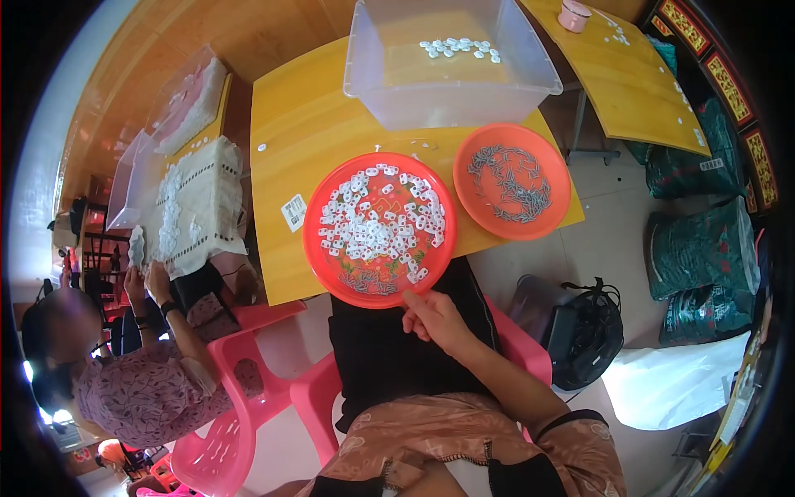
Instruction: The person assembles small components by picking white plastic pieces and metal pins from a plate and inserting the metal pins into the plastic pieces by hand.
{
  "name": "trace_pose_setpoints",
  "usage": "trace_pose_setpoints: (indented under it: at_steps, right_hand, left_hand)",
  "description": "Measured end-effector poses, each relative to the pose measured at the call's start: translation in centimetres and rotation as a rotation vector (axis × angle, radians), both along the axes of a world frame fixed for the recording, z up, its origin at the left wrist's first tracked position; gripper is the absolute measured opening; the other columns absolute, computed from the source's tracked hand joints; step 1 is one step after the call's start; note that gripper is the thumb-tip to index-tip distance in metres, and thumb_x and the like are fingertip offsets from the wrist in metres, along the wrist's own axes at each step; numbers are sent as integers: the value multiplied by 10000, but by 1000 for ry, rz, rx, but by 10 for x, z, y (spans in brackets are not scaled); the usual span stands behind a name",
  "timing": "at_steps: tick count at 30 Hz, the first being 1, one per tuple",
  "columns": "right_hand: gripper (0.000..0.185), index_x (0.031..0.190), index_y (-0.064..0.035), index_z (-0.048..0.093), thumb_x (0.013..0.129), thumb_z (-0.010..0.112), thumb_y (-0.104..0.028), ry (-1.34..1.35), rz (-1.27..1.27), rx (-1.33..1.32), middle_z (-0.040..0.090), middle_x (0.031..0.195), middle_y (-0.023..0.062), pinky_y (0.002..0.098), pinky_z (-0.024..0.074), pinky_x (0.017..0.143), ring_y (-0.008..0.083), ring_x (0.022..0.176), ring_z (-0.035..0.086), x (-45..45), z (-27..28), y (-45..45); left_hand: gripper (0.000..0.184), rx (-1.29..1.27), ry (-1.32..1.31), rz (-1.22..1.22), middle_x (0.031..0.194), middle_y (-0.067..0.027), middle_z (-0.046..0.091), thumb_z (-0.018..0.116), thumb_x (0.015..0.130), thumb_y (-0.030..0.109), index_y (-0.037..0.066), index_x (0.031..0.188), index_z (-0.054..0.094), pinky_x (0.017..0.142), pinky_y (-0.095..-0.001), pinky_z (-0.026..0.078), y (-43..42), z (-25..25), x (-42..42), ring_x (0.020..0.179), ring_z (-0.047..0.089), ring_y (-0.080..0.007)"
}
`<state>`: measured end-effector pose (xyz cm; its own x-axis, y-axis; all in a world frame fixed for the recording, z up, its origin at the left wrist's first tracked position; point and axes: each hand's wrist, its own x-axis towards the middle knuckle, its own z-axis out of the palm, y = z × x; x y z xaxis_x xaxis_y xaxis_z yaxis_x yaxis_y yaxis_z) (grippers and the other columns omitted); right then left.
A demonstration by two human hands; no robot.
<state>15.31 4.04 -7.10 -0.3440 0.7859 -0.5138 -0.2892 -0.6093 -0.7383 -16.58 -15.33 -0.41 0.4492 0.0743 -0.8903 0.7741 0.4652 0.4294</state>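
While many white pieces (368, 236) lie loose in the red tray (450, 234), at the near edge of the table (286, 124), only a small group is in the clear bin (455, 108), so the larger part seems left. Metal pins (523, 197) are loose in the orange bowl (561, 176) and in the tray (whether any piece holds one, it is too small to tell). The right hand (436, 321) has curled fingers, its thumb at the tray's rim; I cannot tell if it grips. The left hand is out of view.
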Motion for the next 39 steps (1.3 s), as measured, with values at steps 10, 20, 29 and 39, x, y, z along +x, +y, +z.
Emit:
trace_pose_setpoints:
  at_steps: [10, 20, 29, 39]
  right_hand:
    - [364, 706, -1, 583, 910, 540, -300, 49, -91, 27, 514, 529, 22, 189, 282, 391, 44, 412, 383, 1, -4, 0]
    - [353, 768, 14, 618, 895, 561, -311, -56, -72, 81, 549, 542, 47, 191, 288, 382, 49, 412, 420, 3, 2, 2]
    - [386, 802, 33, 627, 855, 610, -348, -222, 345, 168, 573, 548, 61, 185, 323, 372, 52, 387, 435, -2, 7, -11]
    - [256, 821, 18, 634, 856, 601, -234, -193, 370, 271, 589, 573, 74, 188, 298, 356, 57, 382, 428, -10, -16, -18]
  left_hand:
    - [226, -58, -71, -24, 926, -30, 630, 555, 833, 100, 20, 1040, 600, 734, -247, 432, -4, -12, -4, 840, 543, -77]
    - [237, -131, -80, -38, 940, -31, 632, 553, 831, 95, 21, 1051, 600, 743, -249, 433, -19, -11, -12, 855, 544, -78]
    - [343, -537, -38, 642, 907, -102, 667, 489, 899, 280, -6, 1045, 608, 683, -256, 445, -56, 5, -119, 807, 641, -176]
    - [343, -491, 65, 718, 893, -84, 664, 505, 888, 313, 32, 1050, 617, 668, -254, 440, -181, 2, -162, 784, 631, -158]
